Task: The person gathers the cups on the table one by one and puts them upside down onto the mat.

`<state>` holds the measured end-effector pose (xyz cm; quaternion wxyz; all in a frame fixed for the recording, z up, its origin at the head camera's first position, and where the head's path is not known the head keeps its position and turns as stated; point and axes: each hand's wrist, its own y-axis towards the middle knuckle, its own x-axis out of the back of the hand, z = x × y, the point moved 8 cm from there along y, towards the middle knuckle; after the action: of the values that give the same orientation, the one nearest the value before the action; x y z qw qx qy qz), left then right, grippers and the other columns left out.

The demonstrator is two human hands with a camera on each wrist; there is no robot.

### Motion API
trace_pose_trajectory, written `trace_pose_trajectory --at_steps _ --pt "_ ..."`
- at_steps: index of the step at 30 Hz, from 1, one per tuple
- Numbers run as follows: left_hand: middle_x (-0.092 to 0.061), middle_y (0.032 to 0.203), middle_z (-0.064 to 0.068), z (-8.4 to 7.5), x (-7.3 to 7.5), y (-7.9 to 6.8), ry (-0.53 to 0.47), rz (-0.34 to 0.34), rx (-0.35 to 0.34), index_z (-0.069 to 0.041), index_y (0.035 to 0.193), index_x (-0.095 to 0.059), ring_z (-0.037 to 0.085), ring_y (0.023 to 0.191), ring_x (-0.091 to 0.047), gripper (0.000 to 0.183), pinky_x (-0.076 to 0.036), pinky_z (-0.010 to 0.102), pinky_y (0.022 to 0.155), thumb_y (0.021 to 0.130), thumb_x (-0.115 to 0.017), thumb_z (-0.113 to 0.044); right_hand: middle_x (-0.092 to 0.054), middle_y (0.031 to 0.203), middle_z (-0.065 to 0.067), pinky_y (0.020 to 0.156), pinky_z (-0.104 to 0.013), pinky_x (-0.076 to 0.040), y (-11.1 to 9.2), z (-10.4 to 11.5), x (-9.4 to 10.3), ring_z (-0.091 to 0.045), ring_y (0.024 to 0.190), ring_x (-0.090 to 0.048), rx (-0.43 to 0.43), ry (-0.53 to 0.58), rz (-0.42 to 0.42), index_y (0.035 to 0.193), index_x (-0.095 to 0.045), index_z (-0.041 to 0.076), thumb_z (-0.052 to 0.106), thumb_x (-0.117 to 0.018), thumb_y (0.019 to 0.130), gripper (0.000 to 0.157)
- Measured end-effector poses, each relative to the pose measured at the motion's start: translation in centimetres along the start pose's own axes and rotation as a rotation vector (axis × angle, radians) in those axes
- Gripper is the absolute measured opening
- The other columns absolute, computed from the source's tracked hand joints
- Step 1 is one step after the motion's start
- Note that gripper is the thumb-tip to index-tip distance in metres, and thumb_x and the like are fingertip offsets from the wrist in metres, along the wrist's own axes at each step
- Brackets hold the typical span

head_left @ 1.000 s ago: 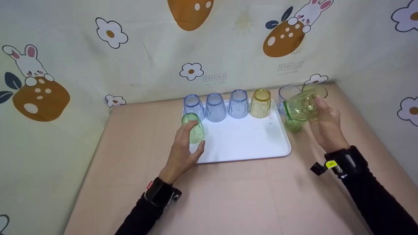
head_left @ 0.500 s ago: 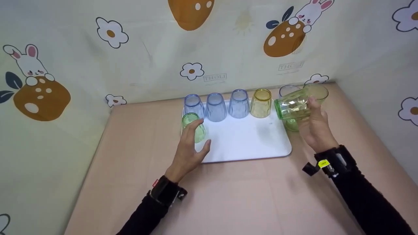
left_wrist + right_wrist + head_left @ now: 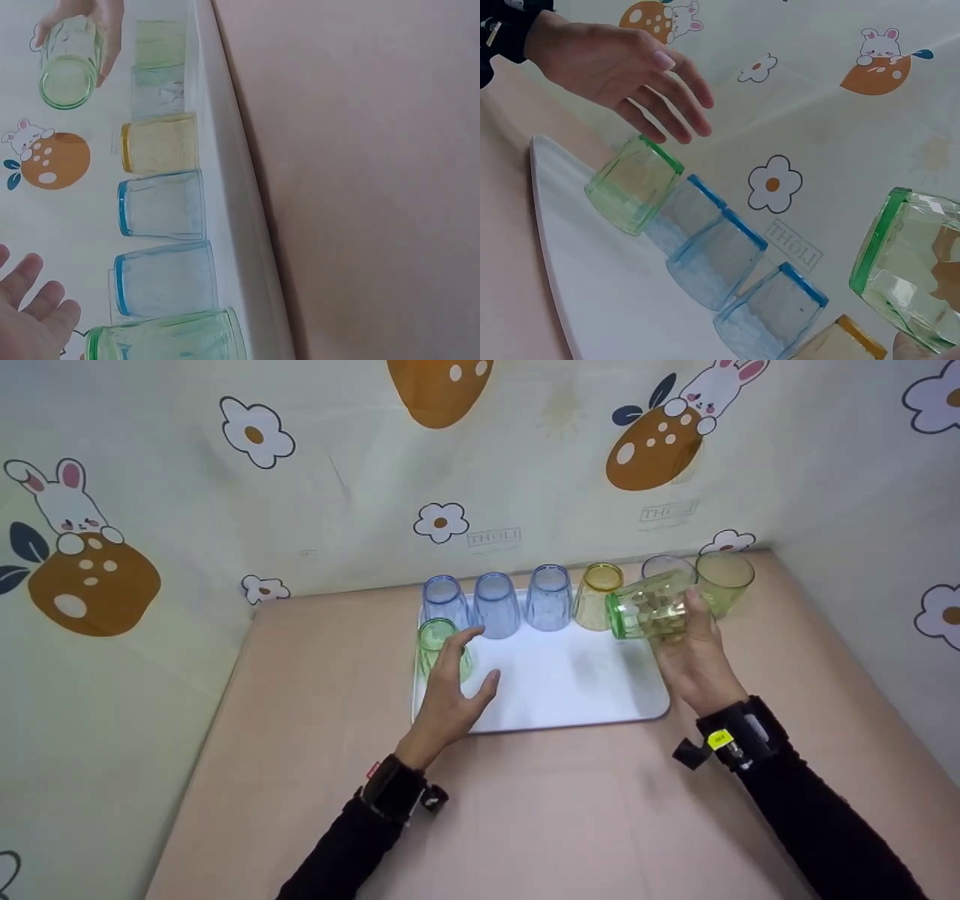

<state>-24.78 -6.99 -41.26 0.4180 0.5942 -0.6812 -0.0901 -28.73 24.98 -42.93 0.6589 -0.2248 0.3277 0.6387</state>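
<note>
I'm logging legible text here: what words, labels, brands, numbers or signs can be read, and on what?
"THOLI", roughly: faint box on the wall covering.
"THO", rest unclear: second box, same wall covering.
Small line under each box: too faint to read.
Yellow tag, right wrist strap: too small to read.
Red tag, left wrist strap: too small to read.
Held green glass, white tray: no readable text.

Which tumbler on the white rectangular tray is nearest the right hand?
The yellow transparent tumbler, at the back row's right end, sole yellow one on the tray. Three blue tumblers and one green tumbler stand farther from the right hand.
</note>
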Motion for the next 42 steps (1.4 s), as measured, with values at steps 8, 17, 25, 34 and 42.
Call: trace_pose_trajectory --at_steps 8,17,25,34,42 --pt "-0.047 0.146 0.014 0.1 -1.3 0.7 -0.237 0.02 0.128 0.002 0.146 -0.041 0.027 0.137 -0.043 0.06 -0.036 0.051 0.112 0.097 -0.065 -0.023 -0.055 0.127 -0.011 0.112 -0.033 -0.036 0.1 -1.8 -1.9 -0.022 0.114 -0.053 -0.03 0.043 0.038 0.139 -0.048 0.004 0.048 -0.081 0.084 0.078" --pt "-0.043 0.148 0.022 0.6 -3.4 1.5 -0.524 0.041 0.285 0.004 0.149 -0.033 0.033 0.139 -0.041 0.071 -0.034 0.05 0.114 0.093 -0.069 -0.021 -0.056 0.127 -0.011 0.114 -0.033 -0.033 -0.2 -3.4 -3.3 -0.022 0.117 -0.054 -0.075 0.124 0.049 0.132 -0.054 0.002 0.053 -0.076 0.087 0.071" --pt "-0.041 0.151 0.021 -0.1 -5.5 2.0 -0.526 0.052 0.293 0.0 0.151 -0.033 0.026 0.14 -0.04 0.081 -0.034 0.04 0.114 0.088 -0.079 -0.02 -0.038 0.151 -0.014 0.113 -0.034 -0.036 -1.0 -5.4 -4.5 -0.024 0.131 -0.048 -0.151 0.214 0.065 0.157 -0.027 0.01 0.053 -0.048 0.104 0.072" --pt "-0.043 0.152 0.015 -1.0 -7.0 2.5 -0.486 0.043 0.246 0.0 0.151 -0.032 0.022 0.141 -0.039 0.092 -0.034 0.04 0.114 0.079 -0.088 -0.011 -0.051 0.137 -0.013 0.111 -0.035 -0.038 -2.0 -7.4 -4.9 -0.019 0.116 -0.058 -0.256 0.197 0.014 0.152 -0.036 0.01 0.059 -0.039 0.104 0.068" --pt "-0.041 0.153 0.015 -1.7 -7.3 2.6 -0.452 0.024 0.194 0.002 0.152 -0.031 0.025 0.142 -0.037 0.097 -0.033 0.041 0.115 0.076 -0.091 -0.008 -0.046 0.142 -0.012 0.113 -0.035 -0.035 -2.6 -8.8 -5.6 -0.02 0.125 -0.053 -0.312 0.208 0.056 0.154 -0.032 0.012 0.059 -0.035 0.105 0.068"
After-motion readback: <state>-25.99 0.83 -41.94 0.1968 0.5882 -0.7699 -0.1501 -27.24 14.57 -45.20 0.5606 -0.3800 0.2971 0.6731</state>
